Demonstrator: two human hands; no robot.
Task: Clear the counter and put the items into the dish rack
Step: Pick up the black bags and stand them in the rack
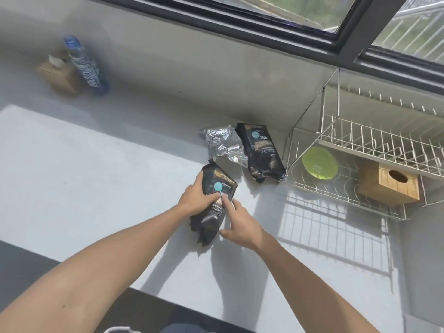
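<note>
A black coffee bag (211, 219) with a teal dot stands on the pale counter (96, 179). My left hand (195, 198) grips its left side and front. My right hand (237, 224) touches its right edge, fingers spread along it. A second black coffee bag (260, 152) lies flat further back, next to a crumpled silver foil bag (224, 143). The white wire dish rack (360, 143) stands at the right, with a green plate (319, 163) and a wooden box (389, 186) on its lower tier.
A blue bottle (87, 66) and a brown tissue box (58, 73) stand at the back left against the wall. A dark-framed window (288, 27) runs above the counter. The counter's front edge is near my forearms.
</note>
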